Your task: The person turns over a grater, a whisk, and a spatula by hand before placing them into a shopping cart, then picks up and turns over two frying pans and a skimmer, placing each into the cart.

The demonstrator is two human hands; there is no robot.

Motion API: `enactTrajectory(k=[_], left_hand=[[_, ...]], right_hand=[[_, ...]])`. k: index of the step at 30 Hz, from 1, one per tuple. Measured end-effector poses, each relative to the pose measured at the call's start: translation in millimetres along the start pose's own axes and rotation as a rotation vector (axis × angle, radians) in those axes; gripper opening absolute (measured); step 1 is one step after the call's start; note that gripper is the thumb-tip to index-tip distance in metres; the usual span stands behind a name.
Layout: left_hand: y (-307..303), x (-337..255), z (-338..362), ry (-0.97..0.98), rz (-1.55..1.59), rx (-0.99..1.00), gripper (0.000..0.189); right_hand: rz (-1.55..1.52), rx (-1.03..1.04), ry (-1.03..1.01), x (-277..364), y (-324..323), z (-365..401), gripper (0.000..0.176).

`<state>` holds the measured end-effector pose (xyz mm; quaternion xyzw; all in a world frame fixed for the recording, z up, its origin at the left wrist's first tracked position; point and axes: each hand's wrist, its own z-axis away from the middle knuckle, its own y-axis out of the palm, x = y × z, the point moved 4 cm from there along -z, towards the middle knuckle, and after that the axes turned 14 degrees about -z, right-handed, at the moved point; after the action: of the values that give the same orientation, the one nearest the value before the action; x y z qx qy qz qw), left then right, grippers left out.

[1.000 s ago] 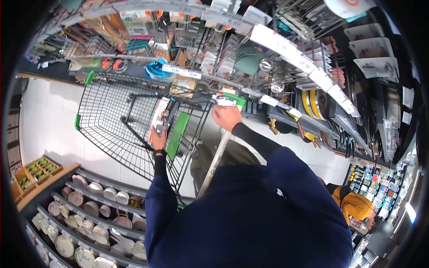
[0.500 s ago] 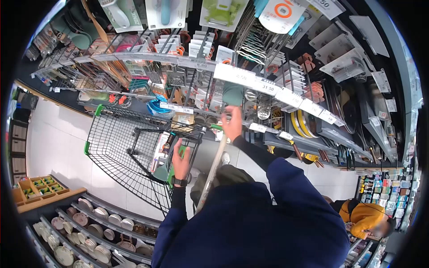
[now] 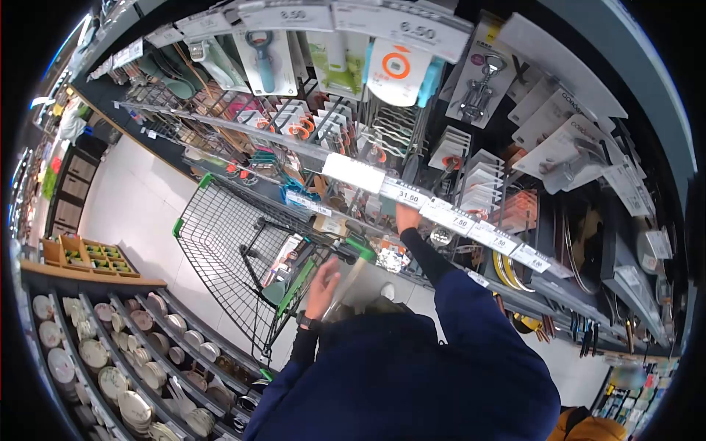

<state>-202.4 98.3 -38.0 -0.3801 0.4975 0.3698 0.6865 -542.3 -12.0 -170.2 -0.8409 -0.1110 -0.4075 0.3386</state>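
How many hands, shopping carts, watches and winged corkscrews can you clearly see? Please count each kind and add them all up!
Hands: 2 (left hand; right hand, partly hidden)
Shopping cart: 1
Black watch: 1
Winged corkscrew, on its card: 1
Total: 5

Loose navy-blue top (image 3: 412, 375), snug black forearm sleeves (image 3: 426, 257), dark wristwatch (image 3: 307, 321) on the left

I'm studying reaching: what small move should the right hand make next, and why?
Probably feel gently for a grip with the right hand: it reaches in behind the price labels, fingertips hidden, while the left hand is open and empty near the cart.
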Motion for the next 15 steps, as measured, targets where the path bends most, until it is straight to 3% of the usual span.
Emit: enactTrajectory(k=[1,2,4,5,7,10,11,15], left_hand=[[10,-5,3,-0.004,0.005,0.006,0.043],[19,-3,4,-0.005,0.005,0.012,0.043],[34,-9,4,-0.007,0.054,0.010,0.043],[41,-10,3,-0.010,0.057,0.000,0.043],[53,-8,2,-0.021,0.055,0.039,0.042],[70,-8,3,-0.034,0.043,0.072,0.040],[74,-7,5,-0.097,0.030,0.104,0.040],[86,-5,15,-0.045,-0.012,0.263,0.045]], right_hand=[[-0.269,-0.054,0.032,31,-23,0,0.033],[-0.138,-0.048,-0.030,47,-37,3,0.031],[-0.168,0.243,0.193,75,-69,5,0.057],[-0.170,0.253,0.190,76,-78,11,0.057],[-0.254,0.192,0.047,82,-94,23,0.047],[-0.353,0.269,0.128,88,-121,42,0.034],[-0.456,0.247,0.047,99,-130,44,0.027],[-0.508,0.395,0.055,136,-164,63,0.026]])
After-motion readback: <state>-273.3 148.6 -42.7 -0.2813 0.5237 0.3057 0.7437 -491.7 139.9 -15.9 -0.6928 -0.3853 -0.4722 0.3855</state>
